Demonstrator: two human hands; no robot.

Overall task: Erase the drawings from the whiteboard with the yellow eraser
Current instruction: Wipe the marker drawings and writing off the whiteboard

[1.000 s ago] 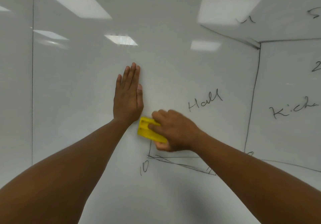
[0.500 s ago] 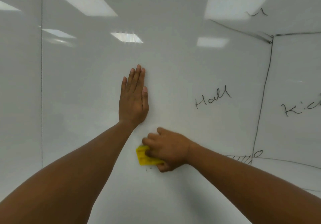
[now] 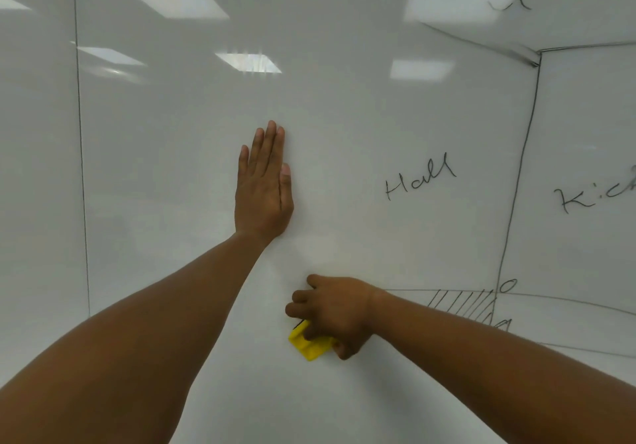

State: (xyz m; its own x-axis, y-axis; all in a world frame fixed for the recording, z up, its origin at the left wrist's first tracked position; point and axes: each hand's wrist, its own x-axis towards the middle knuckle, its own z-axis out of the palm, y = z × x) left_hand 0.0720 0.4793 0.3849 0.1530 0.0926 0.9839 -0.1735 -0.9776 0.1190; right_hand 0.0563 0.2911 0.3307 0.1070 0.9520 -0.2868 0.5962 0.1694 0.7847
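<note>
The whiteboard (image 3: 172, 168) fills the view. My right hand (image 3: 335, 314) grips the yellow eraser (image 3: 308, 343) and presses it on the board low in the middle. My left hand (image 3: 263, 189) lies flat on the board above it, fingers straight and together, holding nothing. Black marker drawings are to the right: the word "Hall" (image 3: 420, 176), a long vertical line (image 3: 518, 182), part of the word "Kitchen" (image 3: 595, 194), and a hatched patch (image 3: 461, 302) beside my right wrist.
A thin vertical seam (image 3: 81, 154) runs down the board at the left. More marker lines cross the upper right corner (image 3: 509, 4) and the lower right (image 3: 568, 300). Ceiling lights reflect in the glossy surface.
My right hand has slid the eraser downward over the board. The box lines and the small "10" mark below it are gone. My left hand has stayed flat in place.
</note>
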